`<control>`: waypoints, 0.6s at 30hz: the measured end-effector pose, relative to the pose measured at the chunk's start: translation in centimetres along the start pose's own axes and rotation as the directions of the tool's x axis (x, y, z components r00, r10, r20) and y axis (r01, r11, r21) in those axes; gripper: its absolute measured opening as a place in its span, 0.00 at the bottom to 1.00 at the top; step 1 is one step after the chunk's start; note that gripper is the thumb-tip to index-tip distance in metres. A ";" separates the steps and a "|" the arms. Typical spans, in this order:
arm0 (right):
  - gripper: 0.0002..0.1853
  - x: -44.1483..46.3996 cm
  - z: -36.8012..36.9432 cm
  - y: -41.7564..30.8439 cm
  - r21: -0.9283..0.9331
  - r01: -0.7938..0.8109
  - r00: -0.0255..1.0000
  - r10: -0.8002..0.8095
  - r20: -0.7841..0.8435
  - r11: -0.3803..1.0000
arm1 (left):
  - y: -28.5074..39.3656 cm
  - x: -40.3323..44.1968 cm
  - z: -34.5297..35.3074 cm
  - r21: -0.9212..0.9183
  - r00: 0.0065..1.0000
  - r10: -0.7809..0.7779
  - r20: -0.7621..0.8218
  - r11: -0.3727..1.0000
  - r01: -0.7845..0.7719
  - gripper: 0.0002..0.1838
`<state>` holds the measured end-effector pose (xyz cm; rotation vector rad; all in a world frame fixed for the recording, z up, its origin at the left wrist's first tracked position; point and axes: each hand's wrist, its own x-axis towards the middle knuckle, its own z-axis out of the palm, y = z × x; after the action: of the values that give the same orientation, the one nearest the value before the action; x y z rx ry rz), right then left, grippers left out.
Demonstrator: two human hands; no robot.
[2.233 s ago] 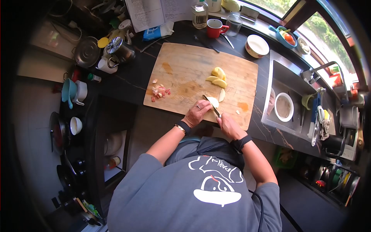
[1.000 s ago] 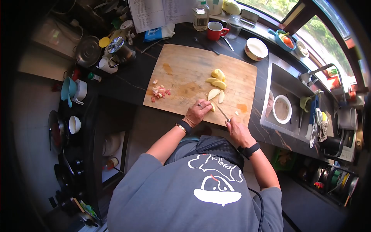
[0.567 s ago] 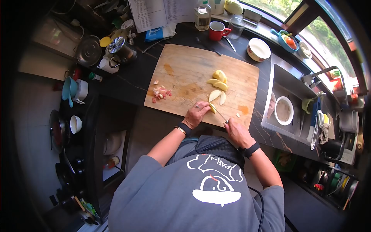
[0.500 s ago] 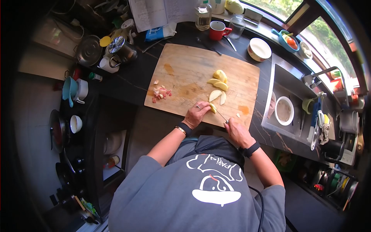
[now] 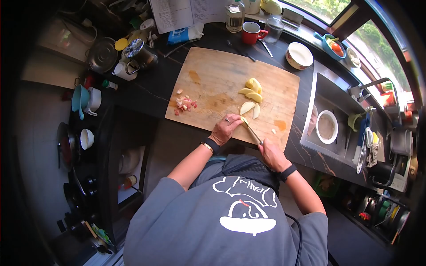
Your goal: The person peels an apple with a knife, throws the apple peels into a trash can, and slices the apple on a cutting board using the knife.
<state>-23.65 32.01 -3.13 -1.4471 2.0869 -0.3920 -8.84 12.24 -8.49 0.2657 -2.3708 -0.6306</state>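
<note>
A large wooden cutting board (image 5: 213, 80) lies on the dark counter. At its front edge my left hand (image 5: 224, 129) is closed, fingertips pinching a pale yellow wedge (image 5: 244, 119) that looks like potato. My right hand (image 5: 272, 155) grips a knife (image 5: 253, 134) by its handle, the blade angled up-left with its tip at the wedge. Beyond the knife lie two cut wedges (image 5: 247, 107), and farther back more wedges (image 5: 254, 96) beside a larger yellow chunk (image 5: 253, 84). Small pink-and-white chopped pieces (image 5: 184, 104) are heaped on the board's left side.
Right of the board is a sink (image 5: 317, 128) with a white bowl (image 5: 326, 127) in it. Behind stand a patterned bowl (image 5: 299, 56), a red mug (image 5: 251, 33) and a glass jar (image 5: 234, 18). A metal pot (image 5: 141, 54) stands at left, near an open notebook (image 5: 177, 15).
My right hand has shifted slightly down, and the knife now shows more of its blade's flat side. My left hand stays at the wedge.
</note>
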 end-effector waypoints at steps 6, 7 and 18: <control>0.16 -4.1 -2.1 0.4 -0.027 -0.130 0.981 0.133 0.143 0.991 | 0.5 0.2 -0.4 -0.009 0.999 -0.039 0.011 0.999 0.039 0.13; 0.16 -4.2 -2.7 0.2 -0.031 -0.131 0.981 0.134 0.140 0.991 | 0.4 0.2 -0.4 -0.011 0.999 -0.037 0.007 0.999 0.037 0.13; 0.16 1.0 -3.4 -3.8 0.009 -0.028 0.999 0.028 0.044 1.000 | 0.1 0.0 -0.2 -0.028 1.000 0.019 -0.018 0.999 -0.020 0.12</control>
<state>-22.99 29.43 1.32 -1.4069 2.0651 -0.3560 -8.72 12.26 -8.34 0.2349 -2.3427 -0.6496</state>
